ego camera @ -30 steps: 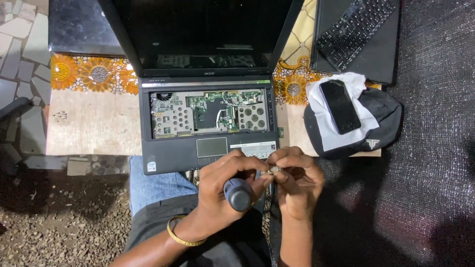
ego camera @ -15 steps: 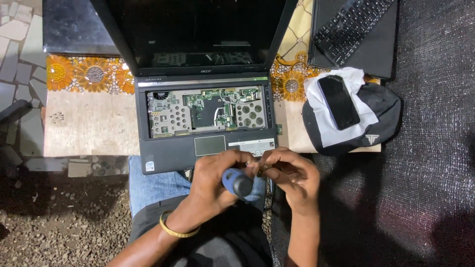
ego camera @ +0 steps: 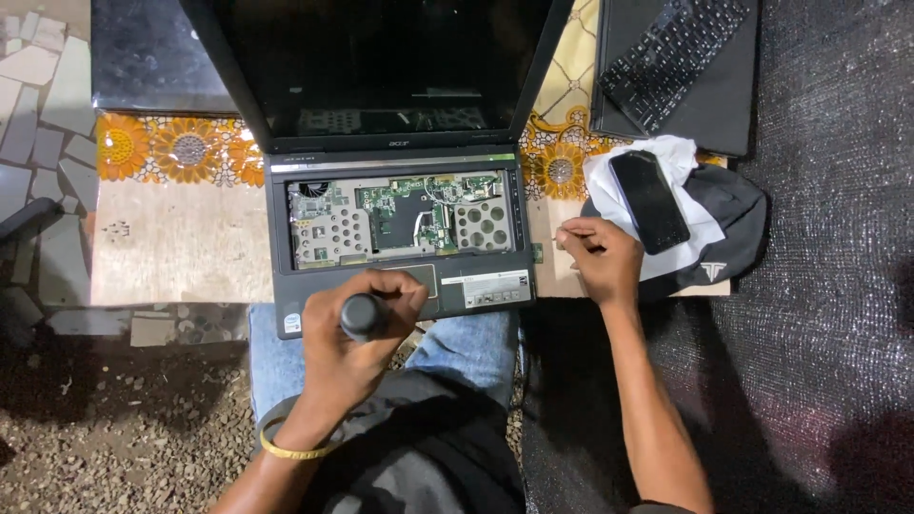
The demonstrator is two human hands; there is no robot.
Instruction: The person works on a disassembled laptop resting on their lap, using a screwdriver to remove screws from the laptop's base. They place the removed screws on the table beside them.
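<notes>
An open dark laptop [ego camera: 495, 286] lies on a low table with its keyboard removed and its green circuit boards [ego camera: 400, 214] exposed. My left hand [ego camera: 347, 357], with a gold bangle on the wrist, is closed around the dark round handle of a screwdriver [ego camera: 362, 317] just over the touchpad edge. My right hand [ego camera: 602, 262] rests on the table right of the laptop, beside a white cloth. Its fingertips are pinched on a tiny piece, too small to identify.
A black phone [ego camera: 649, 200] lies on the white cloth [ego camera: 609, 176] over a black cap [ego camera: 738, 219]. A detached keyboard [ego camera: 671, 52] lies on a second laptop at top right. The table top [ego camera: 181, 243] has a sunflower border. Dark matting [ego camera: 828, 286] is on the right and gravel [ego camera: 114, 428] lower left.
My hands were together at the laptop's front edge, working at the screwdriver tip. My right hand has now moved away to the table on the right; my left hand keeps the screwdriver.
</notes>
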